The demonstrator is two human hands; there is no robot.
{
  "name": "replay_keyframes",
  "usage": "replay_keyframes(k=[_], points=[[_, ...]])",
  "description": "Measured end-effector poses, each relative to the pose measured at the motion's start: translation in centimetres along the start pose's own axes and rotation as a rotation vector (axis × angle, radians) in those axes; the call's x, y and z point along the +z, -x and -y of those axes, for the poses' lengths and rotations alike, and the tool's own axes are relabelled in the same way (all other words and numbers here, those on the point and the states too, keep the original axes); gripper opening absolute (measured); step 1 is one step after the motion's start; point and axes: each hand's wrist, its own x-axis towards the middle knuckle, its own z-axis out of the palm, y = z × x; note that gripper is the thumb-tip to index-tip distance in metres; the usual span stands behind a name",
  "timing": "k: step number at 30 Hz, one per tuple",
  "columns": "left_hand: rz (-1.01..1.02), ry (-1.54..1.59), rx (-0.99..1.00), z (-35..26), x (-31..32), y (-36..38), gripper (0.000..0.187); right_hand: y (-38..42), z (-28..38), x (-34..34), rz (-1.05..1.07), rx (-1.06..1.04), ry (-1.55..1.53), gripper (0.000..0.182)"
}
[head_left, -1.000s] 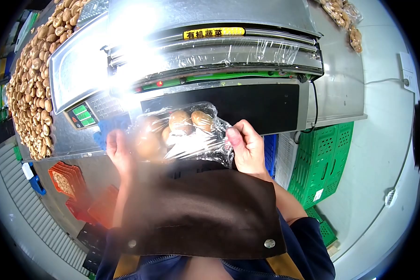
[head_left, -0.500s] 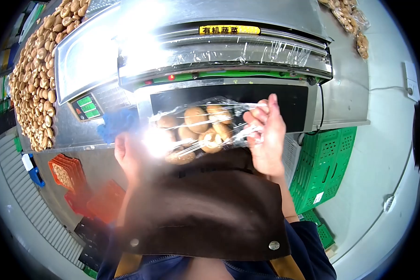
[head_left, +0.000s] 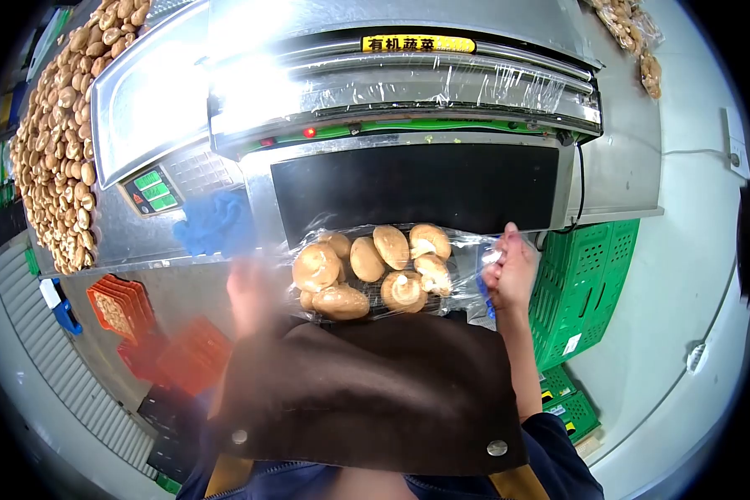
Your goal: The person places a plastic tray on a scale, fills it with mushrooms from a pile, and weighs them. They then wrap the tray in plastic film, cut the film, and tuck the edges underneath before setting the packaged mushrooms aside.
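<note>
Several brown mushrooms [head_left: 392, 247] lie under clear plastic film [head_left: 467, 242], spread out between my two hands just above the brown apron. My right hand [head_left: 512, 271] pinches the film at the right end of the pack, thumb pointing up. At the left end is my left hand [head_left: 250, 292], closed at the film; haze blurs its fingers. Behind the pack is the black plate [head_left: 417, 187] of the wrapping machine [head_left: 408, 92], which has a roller with film over it and a yellow label.
A heap of loose mushrooms [head_left: 62, 142] covers the table's left side, near a scale display [head_left: 152, 192] and a blue cloth [head_left: 212, 223]. Green crates [head_left: 587, 283] stand low on the right, orange crates [head_left: 121, 304] low on the left. Bagged mushrooms [head_left: 629, 29] lie at the far right.
The pack has come down and toward me, off the black plate, and now lies flatter with more mushrooms showing. My right hand has moved down and right; my left hand has lowered slightly.
</note>
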Motion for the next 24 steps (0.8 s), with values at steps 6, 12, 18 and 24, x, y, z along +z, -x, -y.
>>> replay_keyframes(k=[6,12,18,24], points=[[0.122,-0.569,0.307,0.3,1.1,0.3,0.011,-1.0,-6.6,-0.9,-0.057,-0.692,0.869,0.028],[0.539,-0.536,-0.079,-2.8,3.2,0.5,0.026,-1.8,-9.1,2.6,0.197,-0.018,0.792,0.028],[0.916,0.325,-0.28,0.0,2.5,0.5,0.038,-2.1,-11.2,3.3,0.895,0.313,-0.028,0.02],[0.728,0.257,0.029,-4.6,6.2,3.0,0.024,4.0,-3.2,9.0,1.319,-0.154,0.287,0.021]])
